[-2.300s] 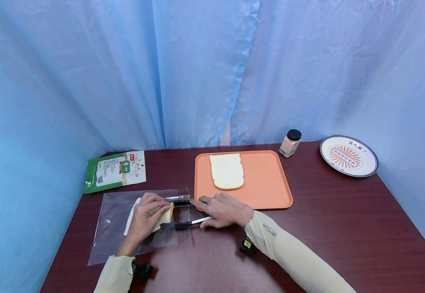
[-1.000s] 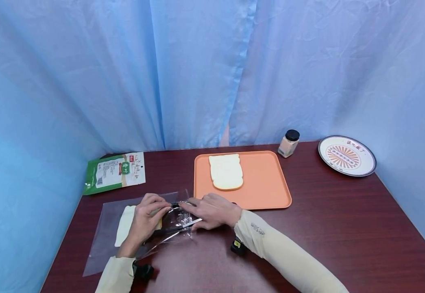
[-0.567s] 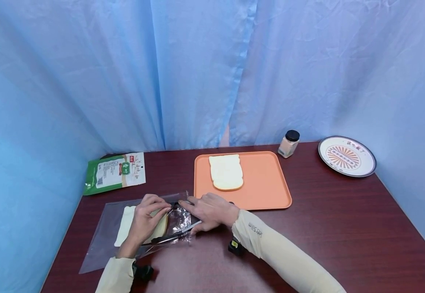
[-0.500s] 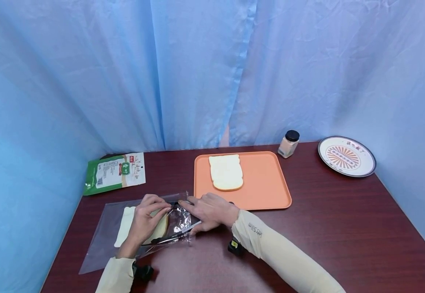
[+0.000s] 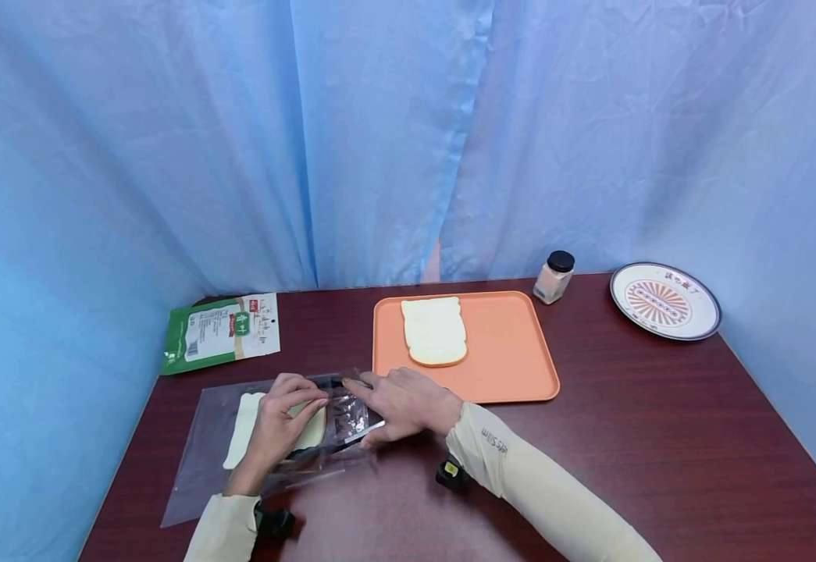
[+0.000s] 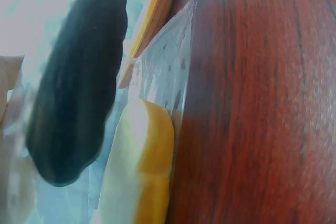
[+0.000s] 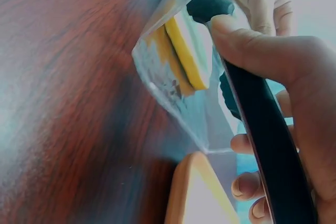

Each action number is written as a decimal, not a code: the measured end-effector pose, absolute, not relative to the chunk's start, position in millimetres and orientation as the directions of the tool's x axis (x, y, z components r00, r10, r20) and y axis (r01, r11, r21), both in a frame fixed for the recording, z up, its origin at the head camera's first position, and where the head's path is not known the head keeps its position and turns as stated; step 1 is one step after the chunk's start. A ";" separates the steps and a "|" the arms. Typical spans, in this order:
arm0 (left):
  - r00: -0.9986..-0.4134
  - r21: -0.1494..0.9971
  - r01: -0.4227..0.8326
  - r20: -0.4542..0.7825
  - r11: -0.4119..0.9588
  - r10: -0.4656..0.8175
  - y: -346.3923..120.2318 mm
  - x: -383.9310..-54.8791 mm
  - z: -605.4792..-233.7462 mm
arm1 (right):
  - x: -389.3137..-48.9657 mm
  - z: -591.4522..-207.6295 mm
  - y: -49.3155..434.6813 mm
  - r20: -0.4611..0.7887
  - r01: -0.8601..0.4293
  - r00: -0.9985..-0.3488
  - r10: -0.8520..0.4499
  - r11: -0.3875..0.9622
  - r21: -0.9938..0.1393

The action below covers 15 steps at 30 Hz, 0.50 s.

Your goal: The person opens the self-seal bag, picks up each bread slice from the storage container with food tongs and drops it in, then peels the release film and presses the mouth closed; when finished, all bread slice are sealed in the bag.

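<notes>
On the left of the table point(image 5: 660, 453), bread point(image 5: 242, 433) lies inside the clear bag point(image 5: 197, 468); the left hand point(image 5: 277, 421) pinches the bag, the right hand point(image 5: 408, 402) grips the tongs point(image 7: 268, 129) at its mouth; their ridged heads could snag the thin plastic, tearing it or dragging the bread out.

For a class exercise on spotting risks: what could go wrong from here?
The tongs, reaching into the clear bag, might snag or tear its thin film.

Drawing them out could drag the bread along if the left hand, pinching near the bag's mouth, slips.

The right hand, close to the orange tray, might nudge it.
</notes>
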<state>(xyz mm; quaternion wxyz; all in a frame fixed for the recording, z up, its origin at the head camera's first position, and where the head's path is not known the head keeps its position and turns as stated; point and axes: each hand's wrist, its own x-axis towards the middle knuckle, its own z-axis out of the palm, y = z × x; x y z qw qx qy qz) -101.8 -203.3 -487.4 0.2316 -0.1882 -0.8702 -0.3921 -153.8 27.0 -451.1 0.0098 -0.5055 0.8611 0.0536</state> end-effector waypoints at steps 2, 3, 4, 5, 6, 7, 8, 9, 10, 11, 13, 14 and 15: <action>-0.824 0.597 0.505 0.547 0.623 0.145 -203.6 -101.6 -487.2 | -153.2 -449.2 27.5 -0.062 -0.873 -0.486 -0.872 0.481 0.079; -0.826 0.598 0.502 0.545 0.625 0.143 -203.8 -101.4 -486.9 | -152.9 -448.6 28.1 -0.055 -0.875 -0.482 -0.874 0.478 0.080; -0.827 0.599 0.500 0.544 0.626 0.141 -204.0 -101.2 -486.8 | -152.6 -448.0 29.3 -0.050 -0.876 -0.480 -0.876 0.476 0.082; -0.829 0.600 0.498 0.543 0.627 0.139 -204.2 -101.1 -486.6 | -152.2 -447.3 30.7 -0.042 -0.877 -0.479 -0.877 0.474 0.080; -0.830 0.600 0.495 0.541 0.628 0.137 -204.4 -100.9 -486.5 | -151.9 -447.1 32.6 -0.033 -0.876 -0.479 -0.877 0.475 0.080; -0.831 0.601 0.493 0.540 0.630 0.135 -204.7 -100.8 -486.4 | -151.5 -446.6 34.8 -0.025 -0.876 -0.479 -0.878 0.476 0.076; -0.832 0.601 0.490 0.538 0.631 0.133 -204.9 -100.7 -486.3 | -151.0 -446.1 37.3 -0.018 -0.875 -0.481 -0.877 0.479 0.068; -0.833 0.603 0.488 0.537 0.632 0.131 -205.1 -100.6 -486.1 | -150.5 -445.8 40.2 -0.012 -0.873 -0.485 -0.874 0.484 0.061; -0.835 0.605 0.485 0.535 0.631 0.129 -205.3 -100.5 -486.0 | -149.8 -445.4 43.4 -0.004 -0.871 -0.488 -0.873 0.487 0.055; -0.836 0.607 0.485 0.534 0.630 0.129 -205.5 -100.5 -486.0 | -149.1 -445.1 46.6 0.006 -0.870 -0.492 -0.870 0.492 0.041; -0.835 0.610 0.487 0.535 0.625 0.128 -206.0 -100.7 -486.2 | -147.2 -443.9 53.9 0.024 -0.866 -0.499 -0.866 0.499 0.021; -0.834 0.610 0.489 0.537 0.624 0.129 -206.2 -100.8 -486.4 | -146.1 -443.6 57.9 0.035 -0.864 -0.502 -0.864 0.503 0.014; -0.832 0.610 0.492 0.539 0.621 0.131 -206.5 -100.9 -486.6 | -144.9 -443.5 61.9 0.048 -0.863 -0.505 -0.862 0.506 0.013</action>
